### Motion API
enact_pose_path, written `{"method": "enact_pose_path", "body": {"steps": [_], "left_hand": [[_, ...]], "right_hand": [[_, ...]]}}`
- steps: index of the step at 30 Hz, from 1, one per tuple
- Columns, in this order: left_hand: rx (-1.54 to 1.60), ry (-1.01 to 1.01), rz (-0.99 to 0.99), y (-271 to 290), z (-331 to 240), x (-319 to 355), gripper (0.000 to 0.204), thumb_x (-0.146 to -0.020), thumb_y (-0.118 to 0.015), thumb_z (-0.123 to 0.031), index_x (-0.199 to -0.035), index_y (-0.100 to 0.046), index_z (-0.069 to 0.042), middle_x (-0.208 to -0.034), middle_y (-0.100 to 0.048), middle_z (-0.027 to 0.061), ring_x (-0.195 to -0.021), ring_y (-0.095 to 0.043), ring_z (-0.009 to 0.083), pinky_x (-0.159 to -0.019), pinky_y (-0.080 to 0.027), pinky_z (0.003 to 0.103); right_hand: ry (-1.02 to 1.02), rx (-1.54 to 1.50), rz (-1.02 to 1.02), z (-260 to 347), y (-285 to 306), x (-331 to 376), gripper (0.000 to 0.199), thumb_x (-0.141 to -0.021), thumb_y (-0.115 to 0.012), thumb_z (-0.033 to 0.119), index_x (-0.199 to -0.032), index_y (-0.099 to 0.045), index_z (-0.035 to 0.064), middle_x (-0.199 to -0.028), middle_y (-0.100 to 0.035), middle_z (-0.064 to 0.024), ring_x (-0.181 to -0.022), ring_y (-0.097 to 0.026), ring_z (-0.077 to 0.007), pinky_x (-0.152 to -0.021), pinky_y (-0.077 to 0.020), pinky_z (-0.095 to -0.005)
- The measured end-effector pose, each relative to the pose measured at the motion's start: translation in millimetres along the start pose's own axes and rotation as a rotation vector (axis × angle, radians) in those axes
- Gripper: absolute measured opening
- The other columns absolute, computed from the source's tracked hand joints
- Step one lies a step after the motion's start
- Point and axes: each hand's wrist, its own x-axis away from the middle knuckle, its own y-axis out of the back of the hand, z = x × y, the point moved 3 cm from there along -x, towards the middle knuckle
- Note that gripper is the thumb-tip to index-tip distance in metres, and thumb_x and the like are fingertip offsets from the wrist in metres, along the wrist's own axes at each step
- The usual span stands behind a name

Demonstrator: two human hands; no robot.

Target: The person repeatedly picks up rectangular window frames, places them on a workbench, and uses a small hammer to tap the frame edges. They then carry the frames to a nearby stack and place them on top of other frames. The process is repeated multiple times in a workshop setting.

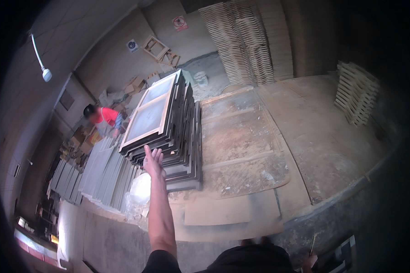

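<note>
The left hand (154,162) reaches forward on a bare forearm to the near end of a tall stack of framed panels (177,154), its thumb raised apart from loosely bent fingers and nothing visible in its grasp; whether the fingertips touch the stack's edge, I cannot tell. The stack stands ahead of the person, left of the middle of the view, its dark frames piled unevenly, and on top lies a light wooden frame (146,109) with two pale panes parted by a crossbar. At the lower right, the right hand (310,261) has its fingers closed around a thin stick (313,245) that points upward, beside a black-and-white striped object (346,255) too dim to identify. Clear plastic wrapping (134,199) is bunched just left of the stack's near end, and farther left grey panels (102,177) stand on edge in a row. Behind that row, a co-worker (105,117) in a red top and dark cap leans over. Right of the stack, dusty brown sheets (241,145) lie on the floor. Toward the back are a white bucket (200,78), a tall pile of slatted wood (243,43) and a small wooden frame (156,48) against the wall; another slatted pile (356,93) stands at the right.
</note>
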Motion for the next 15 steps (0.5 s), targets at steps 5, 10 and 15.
{"method": "enact_pose_path", "body": {"steps": [5,10,15], "left_hand": [[0.099,0.14,0.015,-23,4,-49,0.099,-0.081,-0.08,-0.054,-0.135,-0.036,0.017,-0.125,-0.057,0.029,-0.099,-0.071,0.0305,-0.08,-0.064,0.034],[0.265,0.262,0.053,-26,7,-81,0.069,-0.082,-0.082,-0.046,-0.131,-0.056,-0.005,-0.129,-0.061,0.0131,-0.109,-0.066,0.0338,-0.099,-0.051,0.045],[0.305,0.284,0.023,-35,4,-101,0.064,-0.08,-0.086,-0.031,-0.13,-0.056,-0.004,-0.13,-0.061,0.0152,-0.107,-0.066,0.0363,-0.102,-0.05,0.056]], "right_hand": [[-0.155,0.362,0.092,44,44,38,0.039,-0.097,-0.06,0.037,-0.1,-0.072,0.0,-0.09,-0.074,-0.0153,-0.078,-0.072,-0.0339,-0.064,-0.0579,-0.0437],[0.184,0.684,0.144,-2,10,63,0.034,-0.095,-0.06,0.035,-0.089,-0.072,0.0034,-0.078,-0.071,-0.0163,-0.073,-0.071,-0.0309,-0.062,-0.0544,-0.0469],[-0.162,0.354,0.092,54,12,85,0.028,-0.086,-0.062,0.029,-0.089,-0.07,0.003,-0.077,-0.068,-0.021,-0.077,-0.069,-0.0367,-0.068,-0.0521,-0.0499]]}}
